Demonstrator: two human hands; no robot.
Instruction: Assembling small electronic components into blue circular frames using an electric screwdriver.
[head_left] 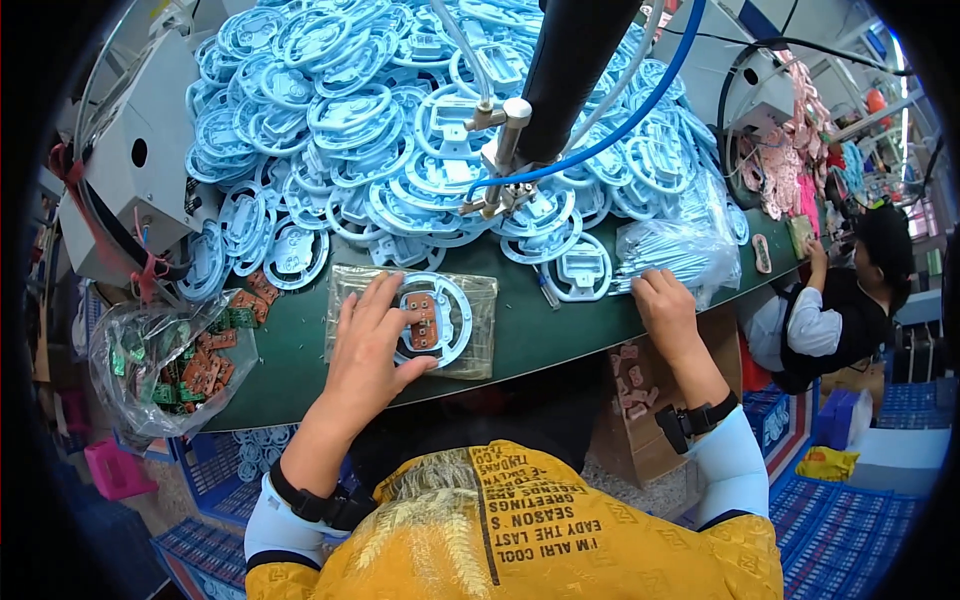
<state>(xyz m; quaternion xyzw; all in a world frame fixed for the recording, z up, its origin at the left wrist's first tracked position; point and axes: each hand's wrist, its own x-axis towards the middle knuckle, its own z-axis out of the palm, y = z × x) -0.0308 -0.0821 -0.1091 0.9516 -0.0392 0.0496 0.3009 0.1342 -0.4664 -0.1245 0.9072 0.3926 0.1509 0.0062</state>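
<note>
My left hand lies with fingers spread across the left side of a light blue plastic ring-shaped housing. Its index fingertip touches a brown circuit board set in the housing, and the thumb reaches the lower rim. Beneath is a flat block wrapped in yellowish clear film. At the near edge of a clear plastic bag of thin pale parts, my right hand is closed with fingertips together. Whatever it pinches is too small or hidden to make out.
Blue housings pile high across the green table. A dark tool arm with hoses hangs over them. A bag of brown and green circuit boards sits at left. A carton stands below; another person sits at right.
</note>
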